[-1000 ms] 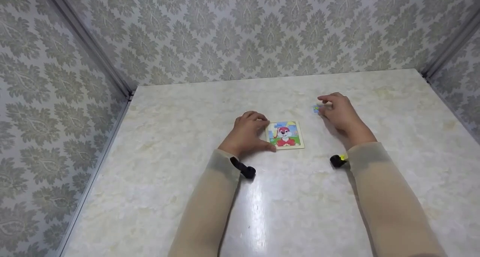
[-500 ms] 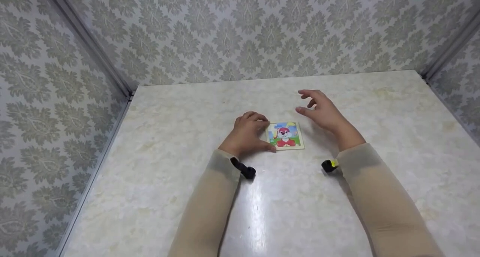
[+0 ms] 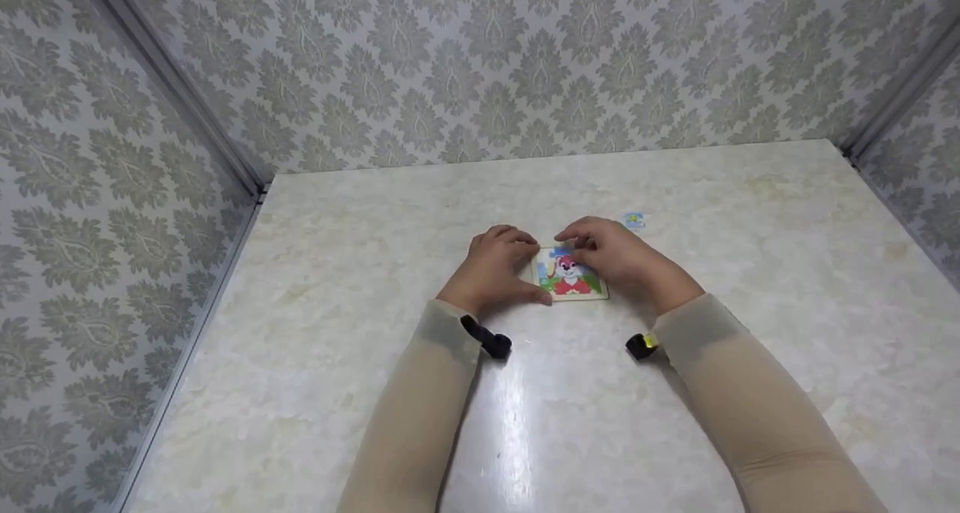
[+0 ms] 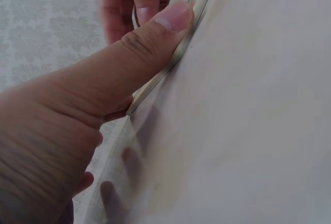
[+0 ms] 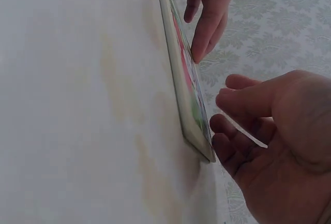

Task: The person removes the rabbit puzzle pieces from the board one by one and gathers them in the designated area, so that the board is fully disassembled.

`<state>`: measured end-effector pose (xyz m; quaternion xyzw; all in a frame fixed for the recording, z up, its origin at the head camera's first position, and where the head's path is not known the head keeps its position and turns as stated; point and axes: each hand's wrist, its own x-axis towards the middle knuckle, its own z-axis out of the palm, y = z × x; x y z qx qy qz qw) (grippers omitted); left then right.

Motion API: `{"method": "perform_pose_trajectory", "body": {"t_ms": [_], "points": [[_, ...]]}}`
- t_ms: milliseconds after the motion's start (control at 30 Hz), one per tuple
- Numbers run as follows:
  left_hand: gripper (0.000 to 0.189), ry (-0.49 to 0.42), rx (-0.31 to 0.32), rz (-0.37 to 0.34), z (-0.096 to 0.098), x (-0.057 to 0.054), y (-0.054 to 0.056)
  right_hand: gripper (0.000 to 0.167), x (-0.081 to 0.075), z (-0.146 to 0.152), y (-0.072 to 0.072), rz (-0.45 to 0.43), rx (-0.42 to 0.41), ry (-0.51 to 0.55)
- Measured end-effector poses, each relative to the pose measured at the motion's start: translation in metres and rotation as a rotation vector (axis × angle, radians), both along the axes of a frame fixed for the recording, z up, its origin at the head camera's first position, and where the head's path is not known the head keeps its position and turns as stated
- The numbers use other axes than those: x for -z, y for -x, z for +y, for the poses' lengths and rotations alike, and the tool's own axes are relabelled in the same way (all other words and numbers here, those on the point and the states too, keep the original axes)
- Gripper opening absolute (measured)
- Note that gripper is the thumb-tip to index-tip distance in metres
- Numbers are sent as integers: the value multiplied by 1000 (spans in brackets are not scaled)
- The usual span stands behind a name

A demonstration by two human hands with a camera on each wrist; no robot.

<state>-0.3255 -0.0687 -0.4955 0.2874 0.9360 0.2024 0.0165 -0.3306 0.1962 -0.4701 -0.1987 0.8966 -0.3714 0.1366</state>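
Note:
A small square wooden jigsaw puzzle (image 3: 573,286) with a red-and-white cartoon animal lies flat on the table. My left hand (image 3: 495,269) grips its left side, thumb along the near edge and fingers at the far edge; that thumb (image 4: 155,32) shows against the frame in the left wrist view. Over the puzzle's upper right part is my right hand (image 3: 626,256), its fingers loosely bent and hiding that corner. In the right wrist view the right hand (image 5: 279,131) shows nothing held, close beside the puzzle frame (image 5: 181,100). A blue-and-yellow puzzle piece (image 3: 634,220) lies just beyond the right hand.
The pale marbled table (image 3: 360,273) carries the puzzle and the loose piece. Patterned wall panels (image 3: 450,63) stand behind it and at both sides. Black wrist cameras (image 3: 495,343) are strapped to both wrists.
My right hand has come from the loose piece at the far right, leftward and nearer, to the puzzle. The piece is uncovered at its spot. My left hand has stayed on the puzzle.

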Motion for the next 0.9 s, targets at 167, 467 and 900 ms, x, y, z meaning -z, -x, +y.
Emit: {"method": "perform_pose_trajectory", "body": {"t_ms": [167,467,900], "points": [[95,-3,1,1,0,1,0,36,6,-7,-1,33,-70,-85],[95,-4,-6,-7,1,0,1,31,10,-13,-4,85,-63,-124],[95,9,-11,-9,1,-2,-2,45,15,-3,2,21,4,-11]]}}
